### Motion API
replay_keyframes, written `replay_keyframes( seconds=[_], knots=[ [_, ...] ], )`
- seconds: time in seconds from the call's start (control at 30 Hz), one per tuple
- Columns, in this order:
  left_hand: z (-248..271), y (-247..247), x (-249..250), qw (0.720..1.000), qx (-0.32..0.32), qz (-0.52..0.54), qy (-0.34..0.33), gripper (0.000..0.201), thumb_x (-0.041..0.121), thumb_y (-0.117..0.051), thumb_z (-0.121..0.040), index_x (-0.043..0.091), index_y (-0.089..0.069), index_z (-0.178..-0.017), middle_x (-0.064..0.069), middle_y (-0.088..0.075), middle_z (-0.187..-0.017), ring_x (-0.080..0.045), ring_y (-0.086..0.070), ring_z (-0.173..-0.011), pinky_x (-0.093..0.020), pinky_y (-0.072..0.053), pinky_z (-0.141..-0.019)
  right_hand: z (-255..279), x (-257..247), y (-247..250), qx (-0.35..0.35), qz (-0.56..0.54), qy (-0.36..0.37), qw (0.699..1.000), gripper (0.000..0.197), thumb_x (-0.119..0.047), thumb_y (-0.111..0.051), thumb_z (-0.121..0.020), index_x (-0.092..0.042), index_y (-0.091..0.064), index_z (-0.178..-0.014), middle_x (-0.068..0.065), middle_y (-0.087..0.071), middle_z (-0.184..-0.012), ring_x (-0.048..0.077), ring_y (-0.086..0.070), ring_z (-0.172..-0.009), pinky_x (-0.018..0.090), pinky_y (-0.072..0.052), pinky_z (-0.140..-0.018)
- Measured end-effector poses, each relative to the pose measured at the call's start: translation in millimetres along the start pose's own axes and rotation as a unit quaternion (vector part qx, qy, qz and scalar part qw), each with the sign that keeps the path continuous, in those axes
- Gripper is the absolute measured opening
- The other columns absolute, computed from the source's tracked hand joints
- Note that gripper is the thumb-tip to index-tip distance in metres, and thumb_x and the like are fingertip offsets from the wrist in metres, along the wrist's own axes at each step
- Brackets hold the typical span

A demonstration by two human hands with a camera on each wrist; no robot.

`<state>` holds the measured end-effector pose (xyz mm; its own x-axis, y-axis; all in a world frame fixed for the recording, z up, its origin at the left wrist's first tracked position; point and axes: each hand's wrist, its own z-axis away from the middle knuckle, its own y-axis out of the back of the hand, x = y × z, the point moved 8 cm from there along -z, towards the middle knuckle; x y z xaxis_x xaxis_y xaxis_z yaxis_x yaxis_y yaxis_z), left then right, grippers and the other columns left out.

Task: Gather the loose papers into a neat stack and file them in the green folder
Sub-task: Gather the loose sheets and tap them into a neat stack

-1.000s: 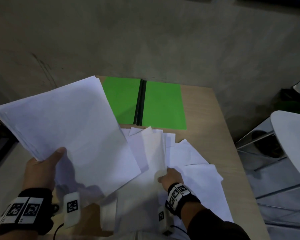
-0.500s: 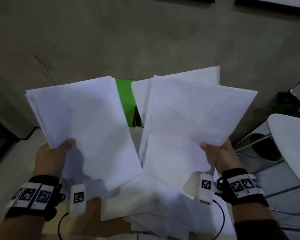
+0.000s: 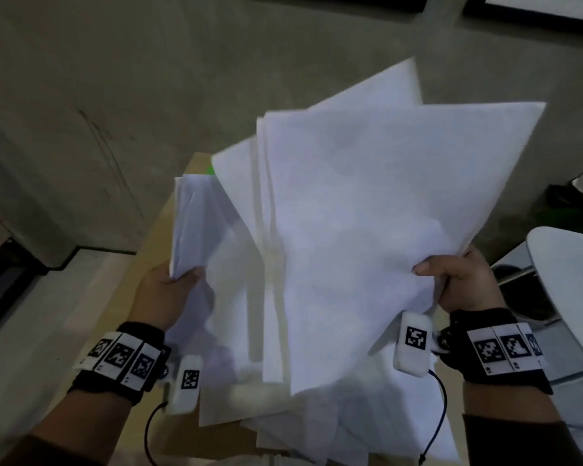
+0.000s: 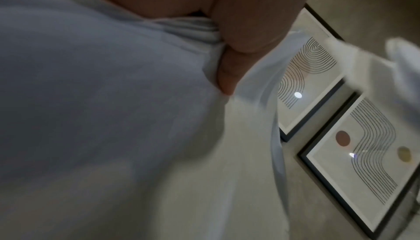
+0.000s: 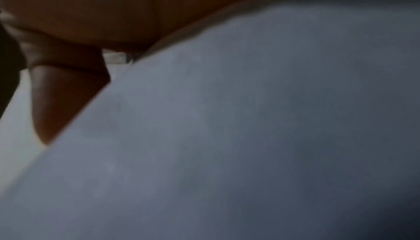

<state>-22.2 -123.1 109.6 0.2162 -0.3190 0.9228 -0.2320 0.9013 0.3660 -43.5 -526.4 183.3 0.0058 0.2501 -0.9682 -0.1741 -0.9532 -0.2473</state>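
Note:
My left hand (image 3: pixel 174 284) grips a bundle of white papers (image 3: pixel 199 223) at its near corner, thumb on top; the left wrist view shows that thumb (image 4: pixel 229 67) pressed into the sheets (image 4: pixel 113 100). My right hand (image 3: pixel 451 277) grips a second, fanned sheaf of papers (image 3: pixel 367 203) by its near right edge, raised and laid over the left bundle. In the right wrist view paper (image 5: pixel 250 136) fills most of the picture under my fingers (image 5: pixel 56 100). More loose sheets (image 3: pixel 334 428) lie on the table below. The green folder (image 3: pixel 210 170) shows only as a sliver behind the papers.
The wooden table (image 3: pixel 142 274) ends at the left over grey floor (image 3: pixel 31 331). A white chair (image 3: pixel 572 280) stands at the right. A concrete wall (image 3: pixel 216 62) rises behind the table, with framed line prints (image 4: pixel 341 118) hanging on it.
My right hand lifted a sheaf off the table a second ago. Both bundles have since swung together; the right sheaf now overlaps the left one and hides the folder.

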Motion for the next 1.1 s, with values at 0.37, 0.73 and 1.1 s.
replay_keyframes(
  seconds=[0.37,0.73,1.1],
  knots=[
    [16.3,-31.8,-3.8,0.975,-0.074,0.181,0.107,0.008,0.012,-0.070,-0.079,0.006,-0.064,-0.077,-0.004,-0.070,-0.057,-0.028,-0.063,-0.064,-0.034,-0.048,-0.068,6.7,91.1,-48.5,0.025,0.156,-0.115,0.981,0.021,-0.003,-0.068,-0.079,-0.014,-0.067,-0.097,-0.007,-0.073,-0.080,0.011,-0.068,-0.072,0.030,-0.049,-0.073],
    [31.8,-49.6,16.8,0.985,-0.149,0.068,-0.056,0.023,0.024,-0.060,-0.089,0.015,-0.063,-0.110,0.004,-0.069,-0.098,0.010,-0.063,-0.075,-0.010,-0.048,-0.067,16.7,114.4,-49.7,0.003,0.212,-0.129,0.969,0.026,-0.005,-0.079,-0.071,-0.022,-0.064,-0.083,-0.006,-0.071,-0.085,0.011,-0.068,-0.081,0.030,-0.054,-0.079],
    [44.4,-55.1,42.5,0.976,-0.139,0.120,-0.121,0.020,0.023,-0.075,-0.075,0.022,-0.068,-0.094,0.027,-0.072,-0.083,0.010,-0.066,-0.082,-0.010,-0.049,-0.066,30.3,81.9,-53.7,-0.004,0.159,-0.044,0.986,0.039,-0.011,-0.085,-0.063,-0.017,-0.070,-0.098,-0.003,-0.076,-0.094,0.011,-0.071,-0.091,0.028,-0.056,-0.081]
  ],
)
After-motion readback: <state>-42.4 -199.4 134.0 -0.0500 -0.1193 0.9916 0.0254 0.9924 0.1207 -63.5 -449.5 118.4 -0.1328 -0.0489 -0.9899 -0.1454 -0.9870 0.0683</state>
